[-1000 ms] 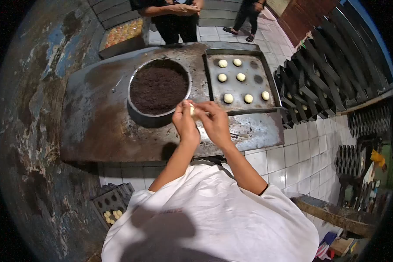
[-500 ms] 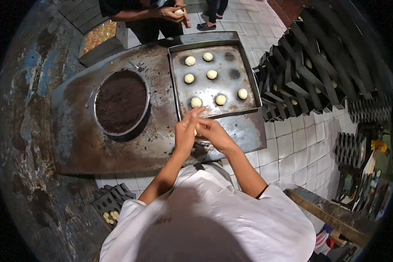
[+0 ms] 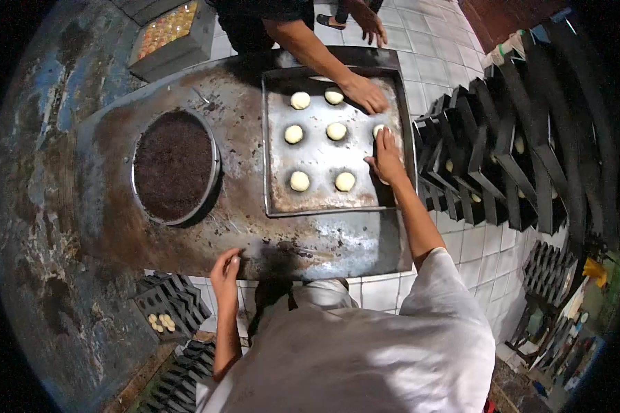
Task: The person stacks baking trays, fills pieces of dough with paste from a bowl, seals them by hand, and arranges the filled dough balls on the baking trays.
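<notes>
My right hand (image 3: 390,162) reaches over the right side of the metal baking tray (image 3: 266,155). Its fingers lie stretched out against a dough ball (image 3: 377,130), partly covering it, with the thumb spread to the left. Under the wrist, a sliver of another dough ball (image 3: 384,181) shows. Several pale dough balls (image 3: 336,131) sit in spaced rows on the tray. My left hand (image 3: 224,273) hovers by the table's front edge, empty, its fingers loosely bent and apart.
A co-worker's hand (image 3: 366,94) is inside the tray's far right corner, close to my right hand; what lies beneath it is hidden. A round pan of dark crumbly filling (image 3: 173,165) stands left on the worn table (image 3: 244,199). Stacked black tins (image 3: 503,158) rise at the right.
My hands have parted: the right moved forward onto the tray, the left back towards the table edge. A dough ball now lies under my right fingers. The co-worker's arm has reached over the tray.
</notes>
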Motion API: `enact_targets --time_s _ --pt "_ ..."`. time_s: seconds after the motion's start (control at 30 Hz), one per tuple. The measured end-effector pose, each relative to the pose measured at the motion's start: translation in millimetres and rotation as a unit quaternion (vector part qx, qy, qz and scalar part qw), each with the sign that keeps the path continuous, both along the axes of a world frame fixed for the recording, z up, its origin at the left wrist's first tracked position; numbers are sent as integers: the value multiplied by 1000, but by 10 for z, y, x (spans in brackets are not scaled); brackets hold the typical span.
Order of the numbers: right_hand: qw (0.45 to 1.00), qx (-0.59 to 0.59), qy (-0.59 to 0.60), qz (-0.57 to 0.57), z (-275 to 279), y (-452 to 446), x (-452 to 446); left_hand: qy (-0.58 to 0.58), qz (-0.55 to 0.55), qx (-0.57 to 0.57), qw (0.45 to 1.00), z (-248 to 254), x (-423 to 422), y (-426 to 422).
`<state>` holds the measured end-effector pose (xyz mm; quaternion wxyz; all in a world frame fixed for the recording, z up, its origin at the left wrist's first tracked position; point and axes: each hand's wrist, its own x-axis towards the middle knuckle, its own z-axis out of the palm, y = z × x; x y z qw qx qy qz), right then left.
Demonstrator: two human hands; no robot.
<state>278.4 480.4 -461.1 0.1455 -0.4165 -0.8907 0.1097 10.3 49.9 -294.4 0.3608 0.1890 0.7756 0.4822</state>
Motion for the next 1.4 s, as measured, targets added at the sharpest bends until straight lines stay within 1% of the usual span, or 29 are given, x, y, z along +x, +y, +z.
enact_targets --time_s 0.03,0.07,0.1,0.13,0.17,0.2,0.27,0.37,0.47,0.53,0.57,0.63,0.7,0.77,0.8,0.83,0.87,0.9,0.93,0.97,1.03,1.07,1.13,1.17,1.23,1.27,1.3,1.37,1.4 --pt "998 42 39 -10 -28 23 -48 21 41 -7 999 48 -14 -118" --pt "997 -1 31 -68 -37 143 -76 40 84 -16 996 79 -19 -230" --pt "991 -48 17 -125 67 216 -80 41 91 -22 995 67 -25 -350" --pt "979 -108 36 -171 618 170 -257 22 154 -16 988 14 -23 -474" --pt "977 62 108 -175 219 281 -272 3 214 -7 977 -52 -4 -580" --pt "979 59 96 -169 85 379 -345 12 229 10 973 -121 27 -672" --pt "982 55 84 -162 -145 372 -435 -6 239 5 971 -232 65 -758" --pt "974 85 36 -207 -347 263 -554 -12 243 -23 970 -228 144 -770" --pt "968 -23 -45 -246 -304 284 -523 27 213 -4 977 -360 117 -922" --pt "972 -8 -23 -235 -152 282 -480 44 212 -41 976 -403 128 -1142" --pt "973 1 -4 -230 -92 247 -486 33 224 -18 974 -486 133 -1339" --pt "978 37 9 -207 214 -13 -388 3 261 -56 964 -838 161 -1993" --pt "980 18 106 -170 418 -283 -226 -35 315 -75 945 -1193 346 -2706" --pt "972 103 98 -186 510 -512 56 -69 332 -81 937 -1406 446 -3240" --pt "960 129 88 -231 615 -617 164 -120 369 -89 917 -1494 483 -3436" --pt "946 112 39 -300 635 -664 290 -171 406 -97 892 -1623 503 -3585" --pt "940 110 10 -322 533 -674 456 -172 405 -94 893 -1783 517 -3616" --pt "933 108 -20 -342 325 -626 650 -115 351 -19 929 -1983 539 -3646" --pt "943 -52 0 -328 77 -473 920 -86 322 20 943 -2040 534 -3614" --pt "929 -210 19 -305 -137 -345 1152 -58 292 61 953 -2097 528 -3582" --pt "937 -184 34 -294 -119 -335 1198 -122 295 26 947 -1947 295 -3043" --pt "940 -174 42 -292 -52 -347 1189 -122 294 34 947 -1803 203 -2788" --pt "943 -157 57 -288 66 -350 1137 -58 227 17 972 -1480 64 -2355" --pt "936 -176 97 -290 122 -370 1115 -55 225 25 973 -1348 10 -2219" --pt "912 -211 181 -300 210 -477 1101 12 149 25 989 -1118 -154 -2046" --pt "901 -224 214 -304 259 -514 1086 -5 141 7 990 -1038 -237 -2013" --pt "898 -213 225 -311 481 -603 1051 -19 135 47 990 -1095 -328 -2033" --pt "903 -228 215 -292 1272 -922 806 -27 114 61 991 -812 -422 -1908" --pt "892 -244 264 -274 1383 -941 821 -30 93 88 991 -948 -534 -1959"
